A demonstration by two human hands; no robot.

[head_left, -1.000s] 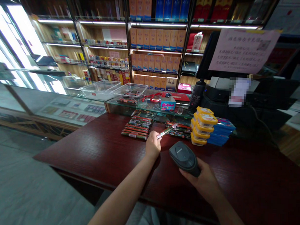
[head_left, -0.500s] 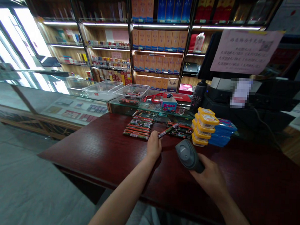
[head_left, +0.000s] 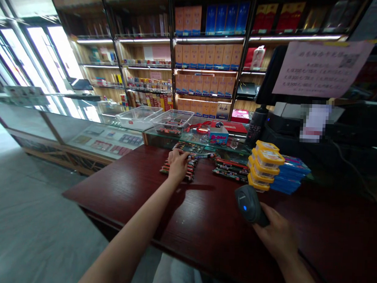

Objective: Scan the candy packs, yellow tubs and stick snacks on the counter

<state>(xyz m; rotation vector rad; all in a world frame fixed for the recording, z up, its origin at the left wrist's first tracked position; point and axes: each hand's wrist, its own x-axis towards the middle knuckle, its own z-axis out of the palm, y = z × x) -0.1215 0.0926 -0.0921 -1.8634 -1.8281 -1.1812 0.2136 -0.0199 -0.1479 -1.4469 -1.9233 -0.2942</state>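
My left hand (head_left: 177, 165) is closed on one end of a slim stick-shaped packet (head_left: 204, 156), which points right and has a dark printed wrapper. Beneath that hand lies a left pile of similar packets (head_left: 190, 173), partly covered by my fingers. A second pile of dark and red stick packets (head_left: 231, 170) rests to the right of it. In my right hand (head_left: 280, 230) is a dark grey handheld barcode scanner (head_left: 247, 202), held above the table with a blue light showing on top. Its front end faces up and left.
Stacked yellow-lidded tubs (head_left: 264, 167) and blue packs (head_left: 288, 174) stand at the right of the dark wooden table (head_left: 112, 188). Behind are a glass counter (head_left: 164, 140), clear plastic trays (head_left: 173, 117), a small blue-pink box (head_left: 218, 135) and a monitor (head_left: 271, 78) with a paper sign.
My left hand has moved left and away from me with the stick packet, over the left pile. The scanner's light has turned blue. The whole view has shifted slightly.
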